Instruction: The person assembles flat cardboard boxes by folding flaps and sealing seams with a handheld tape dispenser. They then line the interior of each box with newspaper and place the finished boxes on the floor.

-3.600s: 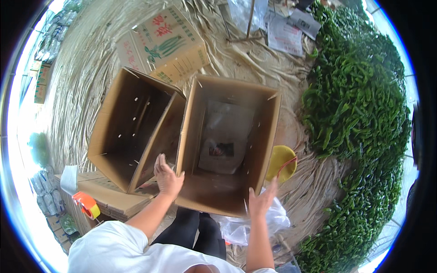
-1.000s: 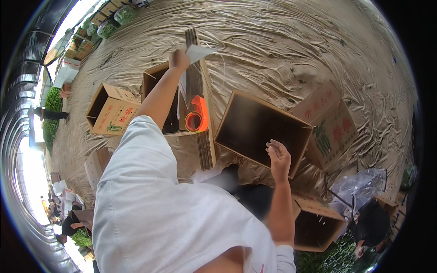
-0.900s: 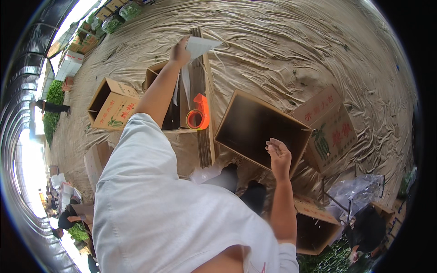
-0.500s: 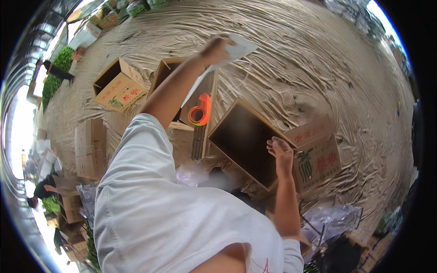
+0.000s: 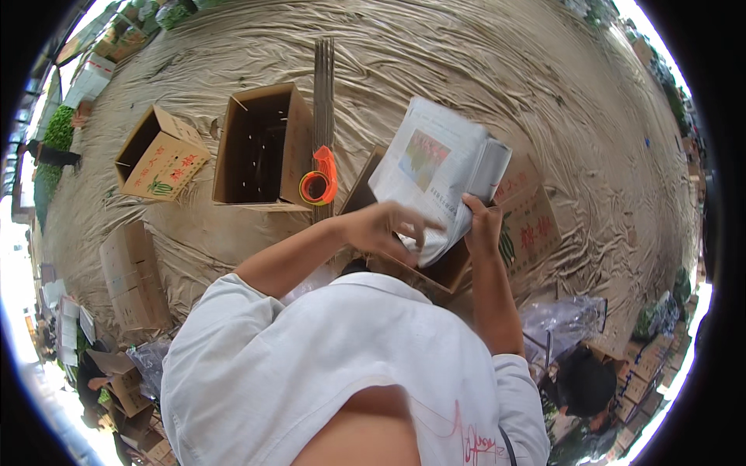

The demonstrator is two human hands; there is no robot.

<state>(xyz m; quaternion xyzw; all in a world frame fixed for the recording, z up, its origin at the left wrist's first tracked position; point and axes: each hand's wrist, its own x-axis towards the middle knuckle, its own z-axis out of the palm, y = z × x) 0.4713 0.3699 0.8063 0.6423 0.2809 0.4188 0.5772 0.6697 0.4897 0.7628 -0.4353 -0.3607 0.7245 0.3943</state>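
A folded stack of white printed sheets point(image 5: 458, 167) with a coloured picture lies tilted over an open cardboard box point(image 5: 359, 190) in front of me. My right hand point(image 5: 483, 225) grips the stack at its lower right edge, thumb on top. Just left of the lower edge is my left hand point(image 5: 392, 227), fingers apart and slightly blurred; whether its fingertips touch the sheets I cannot tell. The sheets hide most of the box's inside. Left of the box, an orange-red tape dispenser point(image 5: 325, 175) rests by a row of flattened cartons point(image 5: 323, 93) standing on edge.
Another open carton point(image 5: 301, 147) stands left of the flattened ones, with a smaller open carton point(image 5: 177, 159) farther left. A closed carton point(image 5: 134, 276) sits at the left. Clear plastic point(image 5: 563, 322) and a person point(image 5: 587, 380) are at the lower right. Wrinkled tan sheeting point(image 5: 482, 62) covers the ground.
My left hand has come back from the far side toward the box and let go of the white sheets. My right hand, bare on the box edge before, now holds the stack over the box.
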